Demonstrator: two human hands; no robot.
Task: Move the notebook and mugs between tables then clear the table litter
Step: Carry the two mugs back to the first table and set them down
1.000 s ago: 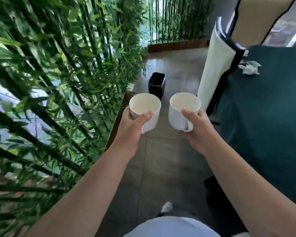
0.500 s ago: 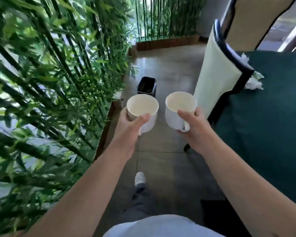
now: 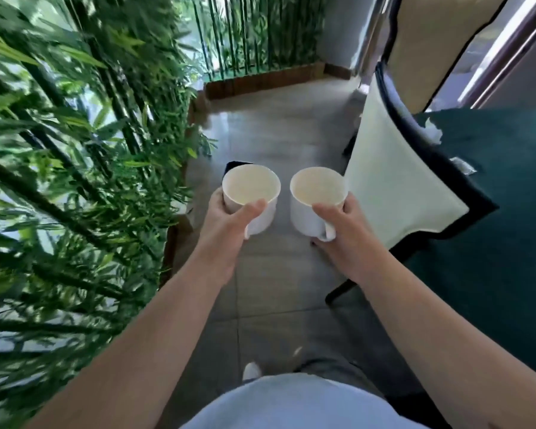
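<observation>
White mugs in transit: left hand (image 3: 226, 224) fingers wrap the left mug (image 3: 252, 199), right hand (image 3: 345, 233) fingers wrap the right mug (image 3: 314, 201); next, setting both on the green bench (image 3: 492, 212) at frame right.

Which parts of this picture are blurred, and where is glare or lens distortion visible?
Head view: the bamboo leaves at left are smeared by motion blur, while both mugs, left mug and right mug, look fairly sharp; daylight puts a pale glare on the floor tiles; the wide lens bends the chair back and the forearms outward; the crumpled tissue on the green table is soft.
</observation>
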